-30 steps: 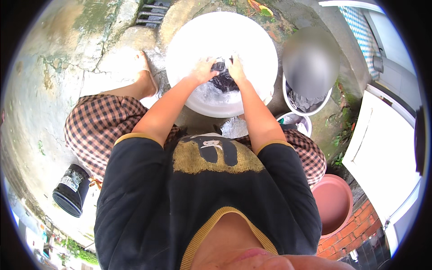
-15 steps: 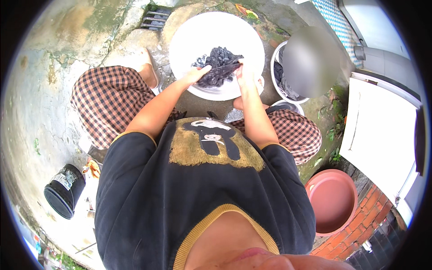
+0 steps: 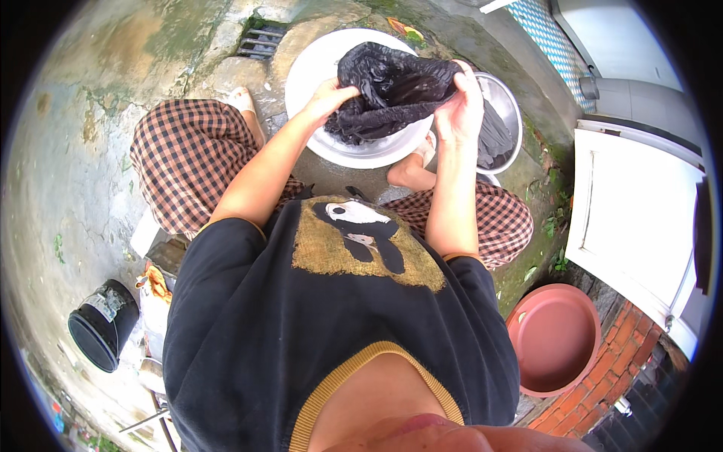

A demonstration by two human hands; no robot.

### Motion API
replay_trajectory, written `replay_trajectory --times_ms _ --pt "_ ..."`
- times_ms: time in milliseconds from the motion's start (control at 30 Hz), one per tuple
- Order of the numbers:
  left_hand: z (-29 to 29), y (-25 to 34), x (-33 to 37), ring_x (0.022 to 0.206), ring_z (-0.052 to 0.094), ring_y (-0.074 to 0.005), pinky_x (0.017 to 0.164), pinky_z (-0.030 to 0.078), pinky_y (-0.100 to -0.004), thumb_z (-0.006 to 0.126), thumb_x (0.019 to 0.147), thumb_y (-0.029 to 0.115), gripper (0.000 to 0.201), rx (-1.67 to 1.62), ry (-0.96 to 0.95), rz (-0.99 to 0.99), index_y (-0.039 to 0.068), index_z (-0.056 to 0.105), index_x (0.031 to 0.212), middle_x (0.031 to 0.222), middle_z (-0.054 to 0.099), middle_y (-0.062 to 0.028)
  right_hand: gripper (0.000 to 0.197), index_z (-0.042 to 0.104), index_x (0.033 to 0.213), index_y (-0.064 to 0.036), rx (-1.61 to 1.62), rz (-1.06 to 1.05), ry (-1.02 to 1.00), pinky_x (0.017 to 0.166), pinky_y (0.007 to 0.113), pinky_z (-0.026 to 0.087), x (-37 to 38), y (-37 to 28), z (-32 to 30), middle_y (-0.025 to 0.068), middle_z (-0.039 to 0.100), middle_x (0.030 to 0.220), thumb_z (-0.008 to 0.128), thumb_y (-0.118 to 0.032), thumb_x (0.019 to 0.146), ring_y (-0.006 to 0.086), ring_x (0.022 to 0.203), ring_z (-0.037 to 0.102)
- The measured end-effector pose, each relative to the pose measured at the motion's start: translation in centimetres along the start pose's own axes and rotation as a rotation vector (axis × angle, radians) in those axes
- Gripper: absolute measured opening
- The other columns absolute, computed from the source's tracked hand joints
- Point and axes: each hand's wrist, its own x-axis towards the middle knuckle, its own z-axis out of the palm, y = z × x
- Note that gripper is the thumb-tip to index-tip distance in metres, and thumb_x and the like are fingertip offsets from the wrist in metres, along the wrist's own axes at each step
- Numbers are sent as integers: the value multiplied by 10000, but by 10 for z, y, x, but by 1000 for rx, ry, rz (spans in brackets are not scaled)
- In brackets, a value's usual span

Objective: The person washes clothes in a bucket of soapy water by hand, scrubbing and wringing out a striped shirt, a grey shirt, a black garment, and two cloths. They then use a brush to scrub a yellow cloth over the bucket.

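Note:
A wet black garment (image 3: 399, 94) is stretched between my two hands above the large white basin (image 3: 305, 71). My left hand (image 3: 330, 99) pinches its left edge between thumb and fingers. At the other side my right hand (image 3: 461, 105) grips the right end, raised higher and nearer to me. The cloth gapes in the middle like an opening, with folds inside. Its lower part hangs down into the basin, where a little foam shows. How far the cloth rests on the basin's bottom is hidden.
To the right of the white basin stands a metal basin (image 3: 514, 109) with dark cloth (image 3: 493, 139) in it. A reddish-brown tub (image 3: 557, 339) lies at the lower right by a brick edge (image 3: 610, 361). A black bucket (image 3: 104, 324) is at the left, a floor drain (image 3: 261, 39) beyond.
Both hands have lifted the black garment from the white basin and spread it wider. My right hand has moved up and to the right. A blurred patch over the metal basin is gone.

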Motion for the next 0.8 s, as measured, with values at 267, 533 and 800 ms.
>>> replay_trajectory --times_ms 267,533,800 --pt "-34 22 15 841 641 -334 816 493 -407 617 750 42 274 1130 557 231 -1 544 1011 921 658 -183 327 526 1083 -13 -712 -147 329 797 258 458 15 69 -117 71 614 956 596 66 774 137 851 581" --pt "-18 -77 21 1303 293 -417 1015 259 -634 538 810 97 714 1508 221 117 323 263 1429 1432 309 -140 484 565 1180 -75 -1468 -68 196 972 405 400 6 183 -154 183 552 1126 530 32 709 329 1071 516" --pt "-22 -119 41 1335 238 -459 943 322 -681 492 842 112 776 1758 -134 -180 451 134 1442 1550 -119 -22 717 331 1400 -362 -1820 227 -154 1017 642 257 -11 245 -140 128 104 1520 496 -32 785 508 1329 158"
